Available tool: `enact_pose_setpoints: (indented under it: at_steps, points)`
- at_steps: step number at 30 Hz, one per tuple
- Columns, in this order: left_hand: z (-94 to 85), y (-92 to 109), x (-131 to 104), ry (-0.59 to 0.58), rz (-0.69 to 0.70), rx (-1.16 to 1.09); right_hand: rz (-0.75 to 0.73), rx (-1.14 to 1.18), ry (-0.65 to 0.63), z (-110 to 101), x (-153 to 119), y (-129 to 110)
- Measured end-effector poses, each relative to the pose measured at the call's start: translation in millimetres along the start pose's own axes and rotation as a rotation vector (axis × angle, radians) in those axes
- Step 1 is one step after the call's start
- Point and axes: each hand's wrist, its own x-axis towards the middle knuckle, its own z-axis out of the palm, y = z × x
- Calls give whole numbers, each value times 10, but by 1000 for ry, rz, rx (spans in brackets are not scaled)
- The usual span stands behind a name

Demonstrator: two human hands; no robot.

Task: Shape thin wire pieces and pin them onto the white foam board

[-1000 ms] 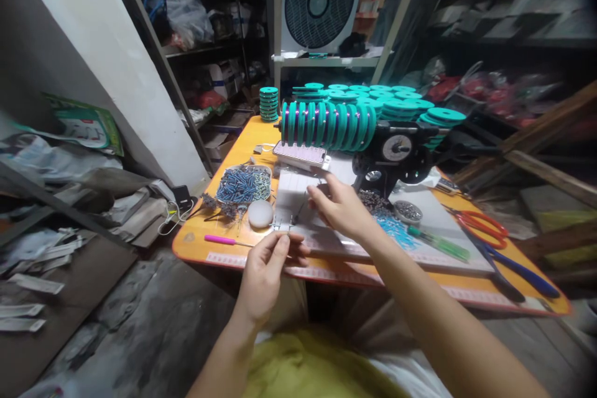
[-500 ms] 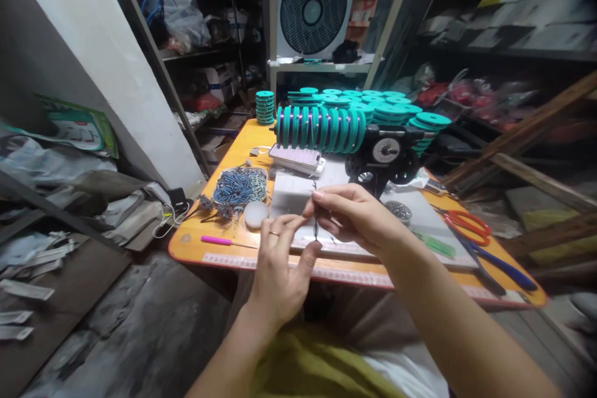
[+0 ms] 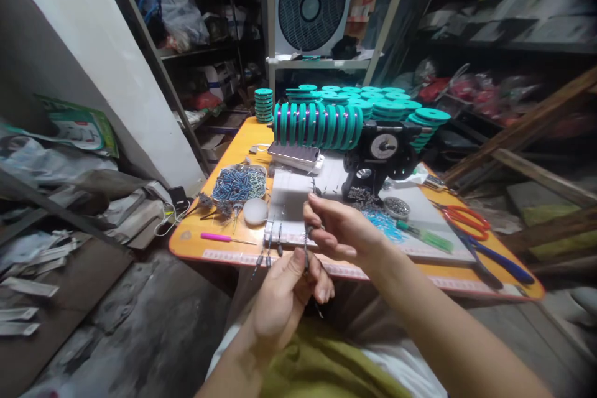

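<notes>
Near the table's front edge, my left hand (image 3: 286, 289) pinches a thin dark wire piece (image 3: 306, 255) between thumb and fingers. My right hand (image 3: 340, 227) is just above it, its curled fingers closed on the upper end of the same piece. Small dark rigs (image 3: 269, 249) lie over the front edge of the white board (image 3: 289, 199), left of my hands. Behind my hands stands a black winding device (image 3: 383, 148) carrying a row of teal spools (image 3: 317, 125).
On the orange table (image 3: 186, 239) are a tray of blue pieces (image 3: 239, 185), a round white lid (image 3: 255, 212), a pink-handled tool (image 3: 216, 237), a phone (image 3: 293, 152), a dish of metal bits (image 3: 397, 206), orange-handled scissors (image 3: 466, 221) and blue-handled pliers (image 3: 504, 261).
My left hand has moved down and turned, now pinching the piece from below. My right hand has shifted slightly down and left. The rigs and blue pieces they covered now show.
</notes>
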Motion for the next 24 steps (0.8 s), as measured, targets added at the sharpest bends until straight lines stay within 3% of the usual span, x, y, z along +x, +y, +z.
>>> enact_pose_setpoints:
  at_steps: [12,24]
  points:
    - [-128,-92,-257,47,-221,19,-47,-23,116,15,-14,44]
    - [-142,-115,-310,55,-247,-2,-56,-58,134,11,-31,39]
